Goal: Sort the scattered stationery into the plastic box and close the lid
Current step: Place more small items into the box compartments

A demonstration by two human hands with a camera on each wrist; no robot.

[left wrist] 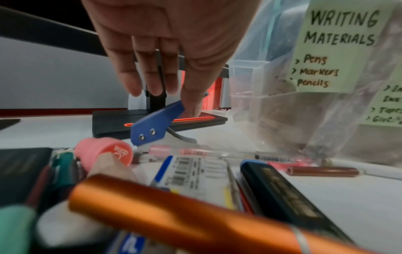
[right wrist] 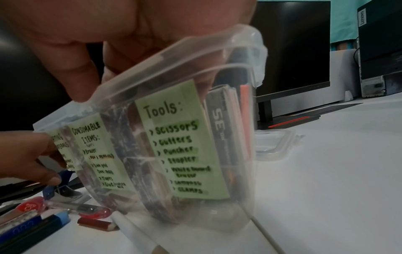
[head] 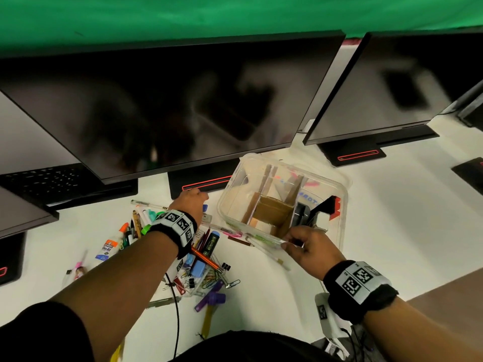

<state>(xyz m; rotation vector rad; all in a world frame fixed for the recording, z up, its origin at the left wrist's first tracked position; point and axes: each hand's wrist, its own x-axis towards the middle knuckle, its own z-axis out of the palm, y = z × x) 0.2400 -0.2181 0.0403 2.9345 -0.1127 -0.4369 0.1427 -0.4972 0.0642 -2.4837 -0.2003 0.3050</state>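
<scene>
White desk (head: 392,218) under dark monitors (head: 170,105), green backdrop. Clear plastic box (head: 235,194) sits tilted just right of the stationery pile (head: 203,257). Right hand (head: 311,249) grips its near rim, fingers curled over the edge. Left hand (head: 190,202) pinches the upper handle of the blue hole puncher (left wrist: 152,127), nose down on the desk beside the box. Step: picking up a tool. Next move likely calls for lifting it into the compartment labelled Tools (right wrist: 180,146). Lid (right wrist: 276,146) lies off, beside the box.

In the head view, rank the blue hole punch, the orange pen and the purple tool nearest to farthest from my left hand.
1. blue hole punch, touching the left hand.
2. orange pen, mid-pile.
3. purple tool, pile's near edge.
</scene>
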